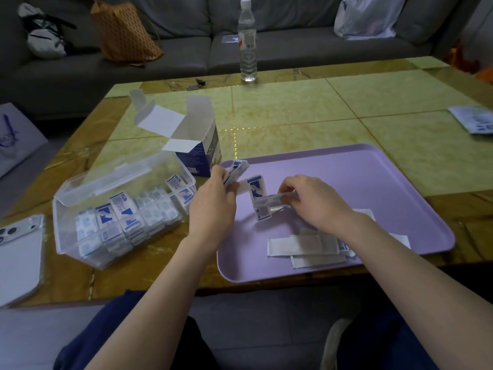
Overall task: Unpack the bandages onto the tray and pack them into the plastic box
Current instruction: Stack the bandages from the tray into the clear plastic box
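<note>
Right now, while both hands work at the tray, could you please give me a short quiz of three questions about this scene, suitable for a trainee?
1. True or false: the plastic box is empty.
2. Fill the gap: the cardboard carton stands with its top flaps ___.
3. Where does the right hand pinch one bandage? A) over the tray B) inside the plastic box C) inside the cardboard carton

Key: 1 false; 2 open; 3 A.
</note>
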A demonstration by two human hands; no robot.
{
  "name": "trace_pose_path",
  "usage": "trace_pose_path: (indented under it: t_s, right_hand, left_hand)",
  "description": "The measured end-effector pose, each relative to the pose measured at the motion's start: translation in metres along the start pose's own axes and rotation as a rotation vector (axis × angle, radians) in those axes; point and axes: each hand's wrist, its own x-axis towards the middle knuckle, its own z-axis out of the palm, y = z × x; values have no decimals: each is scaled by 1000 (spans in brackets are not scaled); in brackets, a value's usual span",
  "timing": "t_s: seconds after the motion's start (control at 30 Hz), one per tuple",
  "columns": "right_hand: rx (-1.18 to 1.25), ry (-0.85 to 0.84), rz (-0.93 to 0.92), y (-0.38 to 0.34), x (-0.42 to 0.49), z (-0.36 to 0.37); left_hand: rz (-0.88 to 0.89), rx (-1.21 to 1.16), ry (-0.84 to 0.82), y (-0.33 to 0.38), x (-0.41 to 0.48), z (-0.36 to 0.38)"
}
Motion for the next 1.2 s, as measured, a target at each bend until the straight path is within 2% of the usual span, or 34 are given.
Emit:
trace_pose_path:
  t_s: [0.17,0.5,0.7,0.9,0.97,1.1,1.2]
  right_hand:
    - [23,-115,12,0,-7,2]
    - [133,-86,-9,-14,-7,18]
    - [206,-16,42,-12,0,20]
    - [247,60,63,-8,3,13]
    - [148,60,20,-9,1,11]
    - [-292,59,-133,-17,-5,8]
    - [-409,191,-262,-28,-9,10]
  left_hand:
    - [-19,-82,-59,5,-2,3]
    - [-5,-186,-229,14,-13,16]
    - [-24,-205,-181,13,-12,15]
    - [-124,-236,-112,7,-5,9]
    - [-144,-263,-78,6,-3,7]
    - [-165,-358,-86,11,-2,6]
    - [-116,-386,-99,16,-5,7]
